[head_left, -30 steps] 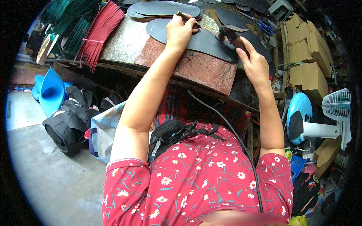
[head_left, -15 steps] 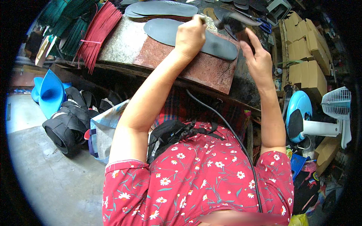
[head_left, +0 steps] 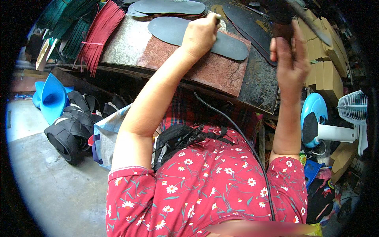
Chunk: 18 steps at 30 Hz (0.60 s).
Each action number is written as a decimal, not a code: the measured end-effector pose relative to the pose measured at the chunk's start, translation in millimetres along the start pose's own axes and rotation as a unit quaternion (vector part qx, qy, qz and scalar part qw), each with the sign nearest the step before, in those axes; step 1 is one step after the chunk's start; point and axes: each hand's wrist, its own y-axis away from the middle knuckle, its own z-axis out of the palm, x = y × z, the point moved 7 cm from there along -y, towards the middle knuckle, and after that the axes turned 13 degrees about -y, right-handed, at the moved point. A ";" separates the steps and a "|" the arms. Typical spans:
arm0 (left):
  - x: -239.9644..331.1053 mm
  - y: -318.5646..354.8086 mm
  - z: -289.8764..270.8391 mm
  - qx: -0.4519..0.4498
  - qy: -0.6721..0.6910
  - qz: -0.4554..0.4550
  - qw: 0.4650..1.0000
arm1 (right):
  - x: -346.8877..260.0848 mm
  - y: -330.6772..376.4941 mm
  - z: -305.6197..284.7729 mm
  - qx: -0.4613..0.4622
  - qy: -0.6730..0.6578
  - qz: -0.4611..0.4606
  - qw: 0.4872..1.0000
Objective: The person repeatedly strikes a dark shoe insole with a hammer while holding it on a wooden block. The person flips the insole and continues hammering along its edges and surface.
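A grey sole-shaped sheet (head_left: 167, 32) lies flat across a reddish stone slab (head_left: 158, 55). My left hand (head_left: 200, 36) rests on the middle of this sheet, closed in a fist around a short rod-like tool (head_left: 218, 17), perhaps a punch. Only its upper end shows; the lower end is hidden by my fingers. In the air to the right of the slab, my right hand (head_left: 290, 59) is wrapped around the handle of a hammer (head_left: 282, 25). The hammer is raised and smeared by motion, with its curved metal part at the upper right.
More grey soles (head_left: 167, 7) are stacked behind the slab, and dark sheets (head_left: 246, 29) lie to its right. Red strips (head_left: 100, 35) and green strips (head_left: 73, 47) hang at the left. Cardboard boxes (head_left: 329, 81) and a white fan (head_left: 351, 108) stand at the right.
My right hand has swung the hammer up and to the right, away from the left fist, uncovering the dark sheets. The left hand stays on the sole.
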 end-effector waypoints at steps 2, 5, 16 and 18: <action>10.7 0.7 6.9 -0.035 -0.077 0.050 0.995 | 14.7 7.6 16.2 -0.085 0.125 0.001 0.989; -13.4 0.8 5.0 0.011 0.030 -0.089 0.996 | 64.5 33.0 10.7 -0.084 0.146 0.143 0.975; -25.2 3.4 9.2 -0.032 0.129 -0.129 0.983 | 27.1 16.8 -12.0 -0.011 0.026 0.127 0.991; -9.3 0.4 4.6 -0.023 0.065 -0.057 0.996 | 12.4 8.2 -16.1 0.041 -0.054 0.060 0.996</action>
